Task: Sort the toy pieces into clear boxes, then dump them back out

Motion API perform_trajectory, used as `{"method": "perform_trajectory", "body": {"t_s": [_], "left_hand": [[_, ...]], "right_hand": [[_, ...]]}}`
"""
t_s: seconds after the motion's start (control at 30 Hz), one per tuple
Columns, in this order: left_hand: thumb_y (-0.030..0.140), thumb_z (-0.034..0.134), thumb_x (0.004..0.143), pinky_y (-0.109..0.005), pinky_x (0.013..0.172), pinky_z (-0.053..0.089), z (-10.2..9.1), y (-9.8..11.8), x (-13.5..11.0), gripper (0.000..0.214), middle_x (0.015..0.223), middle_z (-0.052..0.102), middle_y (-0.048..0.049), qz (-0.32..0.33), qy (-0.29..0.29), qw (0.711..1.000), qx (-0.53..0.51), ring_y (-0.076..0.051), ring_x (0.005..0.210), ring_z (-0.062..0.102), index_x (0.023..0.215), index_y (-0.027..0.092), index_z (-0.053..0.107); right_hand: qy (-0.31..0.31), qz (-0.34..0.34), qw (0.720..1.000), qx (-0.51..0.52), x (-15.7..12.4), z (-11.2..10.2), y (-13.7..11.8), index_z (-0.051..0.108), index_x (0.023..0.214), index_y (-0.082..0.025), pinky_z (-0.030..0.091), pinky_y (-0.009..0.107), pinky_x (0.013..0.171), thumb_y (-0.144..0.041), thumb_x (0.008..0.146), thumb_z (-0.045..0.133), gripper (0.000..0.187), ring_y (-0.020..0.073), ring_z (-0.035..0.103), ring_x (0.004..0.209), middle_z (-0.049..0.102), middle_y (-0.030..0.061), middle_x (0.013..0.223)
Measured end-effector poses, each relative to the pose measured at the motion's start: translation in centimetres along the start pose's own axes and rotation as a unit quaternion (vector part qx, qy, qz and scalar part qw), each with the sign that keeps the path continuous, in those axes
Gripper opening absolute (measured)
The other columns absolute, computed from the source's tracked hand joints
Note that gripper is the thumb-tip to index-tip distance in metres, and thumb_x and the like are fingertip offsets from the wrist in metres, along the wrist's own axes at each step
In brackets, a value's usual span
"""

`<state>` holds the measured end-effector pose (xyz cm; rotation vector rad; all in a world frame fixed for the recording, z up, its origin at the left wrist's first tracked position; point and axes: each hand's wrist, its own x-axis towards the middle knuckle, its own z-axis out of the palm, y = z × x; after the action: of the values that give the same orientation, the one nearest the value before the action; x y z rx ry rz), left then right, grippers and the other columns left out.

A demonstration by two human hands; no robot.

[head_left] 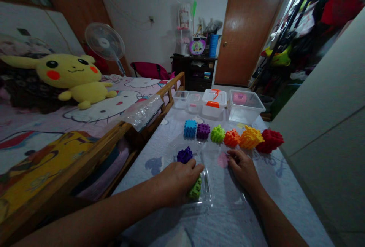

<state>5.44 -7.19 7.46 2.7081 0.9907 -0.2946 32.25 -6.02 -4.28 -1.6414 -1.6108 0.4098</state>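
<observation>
See a green knobbed block in the near half of the clear tray, partly covered by the left hand. Probably light, going by the look of moulded plastic or foam; firmness hard to judge, but unlikely to slip, given so many studs and notches for fingertips. Doesn't look fragile, though perhaps apt to come apart at interlocked edges under a hard twist. Best taken by 2 opposite sides, clear of the tray's thin wall. Handle that tray lightly too: seems smooth, flimsy and easy to drag.

Left hand reaching palm down over the tray, fingers bent; cannot tell from here whether pinching the block or only resting over it. Just beyond those fingers, also in the tray, 1 indigo block.

Right hand low over the patterned cloth, fingers loosely curled and apart, with nothing visible in the grasp. Near its fingertips, an orange block, within a row of 6: light blue, purple, lime, orange, yellow and red.

Behind the row, 4 containers, including a white-lidded box and a large clear box. Farther left, past a wooden rail, a yellow plush toy on the bed.
</observation>
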Motion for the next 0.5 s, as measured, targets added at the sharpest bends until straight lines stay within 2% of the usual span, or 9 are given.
{"method": "perform_trajectory", "body": {"t_s": [0.13,0.23,0.33,0.5], "left_hand": [[0.035,0.067,0.073,-0.034,0.065,0.054,-1.1,-0.3,-0.8,0.063,0.111,0.061,-0.0069,0.004,0.01,1.0,-0.013,-0.025,0.083,0.067,0.13,0.025,0.04],[0.034,0.066,0.073,-0.035,0.066,0.054,-1.7,-0.4,-1.3,0.053,0.105,0.063,-0.0056,-0.002,0.008,1.0,-0.013,-0.026,0.084,0.066,0.122,0.025,0.047],[0.031,0.064,0.075,-0.037,0.07,0.055,-1.7,-0.3,-1.4,0.038,0.101,0.065,-0.0053,-0.018,0.007,1.0,-0.017,-0.026,0.087,0.066,0.11,0.024,0.052],[0.031,0.066,0.073,-0.039,0.077,0.054,-1.2,-0.1,-1.3,0.036,0.102,0.067,-0.0066,-0.032,0.018,0.999,-0.011,-0.027,0.09,0.065,0.106,0.022,0.054]], "right_hand": [[-0.002,-0.001,1.0,-0.002,0.0,-0.1,-0.1,0.07,0.093,-0.016,0.05,0.034,0.072,-0.034,0.081,0.052,0.027,0.0214,0.063,0.076,0.069,0.0088,0.09],[-0.001,0.001,1.0,-0.003,0.0,-0.2,-0.4,0.07,0.092,-0.017,0.05,0.035,0.073,-0.033,0.08,0.052,0.027,0.0216,0.063,0.077,0.069,0.0086,0.089],[0.003,0.003,1.0,-0.004,0.1,-0.3,-0.6,0.07,0.091,-0.018,0.05,0.035,0.072,-0.033,0.079,0.052,0.026,0.0215,0.063,0.075,0.07,0.0081,0.087],[0.004,0.001,1.0,-0.005,0.0,-0.3,-0.6,0.07,0.091,-0.018,0.049,0.034,0.071,-0.033,0.079,0.052,0.027,0.0212,0.062,0.073,0.07,0.008,0.087]]}}
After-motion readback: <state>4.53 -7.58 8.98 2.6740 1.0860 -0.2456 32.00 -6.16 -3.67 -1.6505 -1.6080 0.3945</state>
